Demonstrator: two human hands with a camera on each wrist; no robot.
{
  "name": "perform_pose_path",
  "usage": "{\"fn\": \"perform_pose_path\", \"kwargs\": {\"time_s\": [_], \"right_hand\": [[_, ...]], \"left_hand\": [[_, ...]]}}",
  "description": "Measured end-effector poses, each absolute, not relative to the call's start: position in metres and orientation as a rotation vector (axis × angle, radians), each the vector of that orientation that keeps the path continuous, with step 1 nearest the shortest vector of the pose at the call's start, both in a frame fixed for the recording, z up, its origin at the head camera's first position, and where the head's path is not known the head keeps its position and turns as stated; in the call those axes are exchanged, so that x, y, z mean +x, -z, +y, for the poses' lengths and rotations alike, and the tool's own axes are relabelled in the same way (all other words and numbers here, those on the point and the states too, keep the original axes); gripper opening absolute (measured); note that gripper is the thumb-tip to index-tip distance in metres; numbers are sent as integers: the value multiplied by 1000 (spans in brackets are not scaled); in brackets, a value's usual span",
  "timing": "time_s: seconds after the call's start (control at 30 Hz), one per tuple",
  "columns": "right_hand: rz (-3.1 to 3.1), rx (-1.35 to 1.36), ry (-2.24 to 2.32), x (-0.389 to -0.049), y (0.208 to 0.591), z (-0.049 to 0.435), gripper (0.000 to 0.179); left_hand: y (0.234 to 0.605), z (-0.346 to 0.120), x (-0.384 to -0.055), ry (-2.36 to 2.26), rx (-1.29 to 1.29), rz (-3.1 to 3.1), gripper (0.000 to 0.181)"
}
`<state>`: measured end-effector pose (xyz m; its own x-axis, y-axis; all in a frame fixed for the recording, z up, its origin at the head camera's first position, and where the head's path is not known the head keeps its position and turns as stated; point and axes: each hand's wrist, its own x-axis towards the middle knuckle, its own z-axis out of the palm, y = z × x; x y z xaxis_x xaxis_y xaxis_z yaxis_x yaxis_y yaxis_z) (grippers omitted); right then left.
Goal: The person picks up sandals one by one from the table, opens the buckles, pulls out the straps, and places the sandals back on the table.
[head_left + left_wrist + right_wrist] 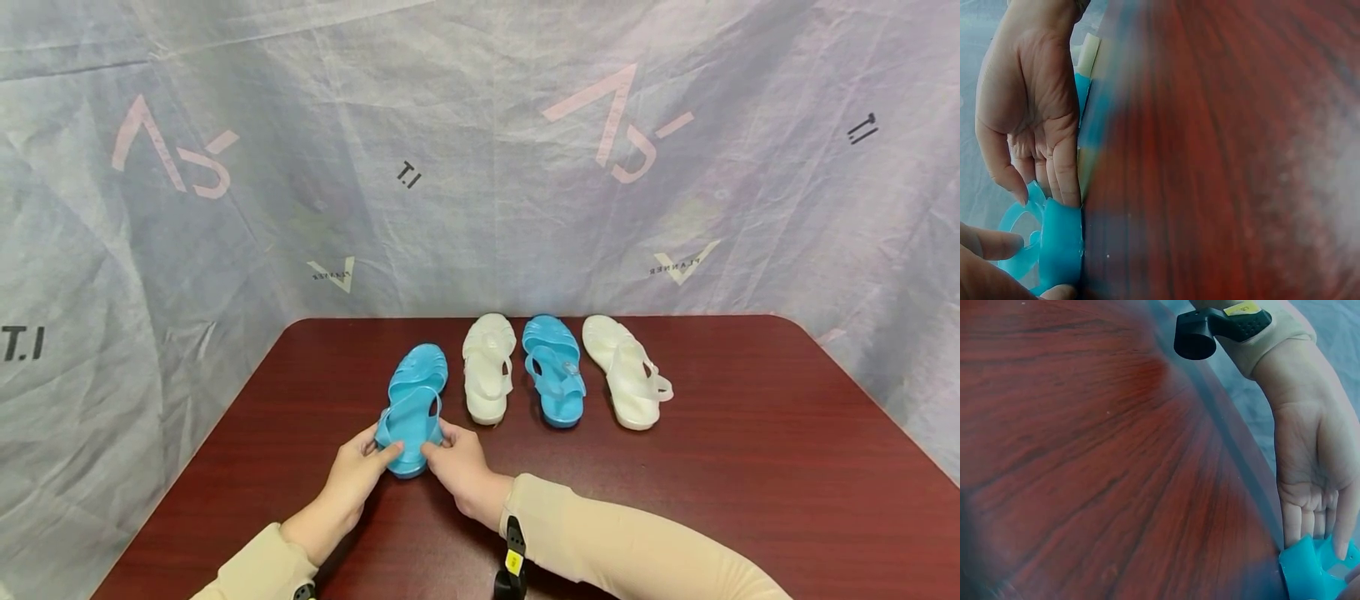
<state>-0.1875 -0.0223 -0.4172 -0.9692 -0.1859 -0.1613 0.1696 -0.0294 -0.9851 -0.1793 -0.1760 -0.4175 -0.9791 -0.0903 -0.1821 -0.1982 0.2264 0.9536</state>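
A blue jelly sandal (417, 404) lies at the left of the row, toe pointing away, slightly apart from the others. My left hand (352, 475) grips the left side of its heel, thumb over the insole. On the opposite side of the heel, my right hand (461, 468) pinches it the same way. Both wrist views show the blue heel (1061, 244) close to the tabletop, with fingers at its two sides. To the right stand a white sandal (486, 400), a second blue sandal (561, 408) and another white sandal (633, 400).
The dark red wooden table (750, 483) has rounded far corners. A grey printed cloth (480, 167) hangs behind and along both sides of it. On the right wrist a black band (514, 542) with a yellow label shows below the sleeve cuff.
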Motion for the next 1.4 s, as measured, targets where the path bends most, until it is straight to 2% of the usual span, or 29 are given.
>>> {"fn": "perform_pose_path", "kwargs": {"time_s": [1.4], "right_hand": [[1959, -61, 2118, -169, 418, -21, 62]], "left_hand": [[415, -176, -160, -1873, -318, 2365, 65]]}}
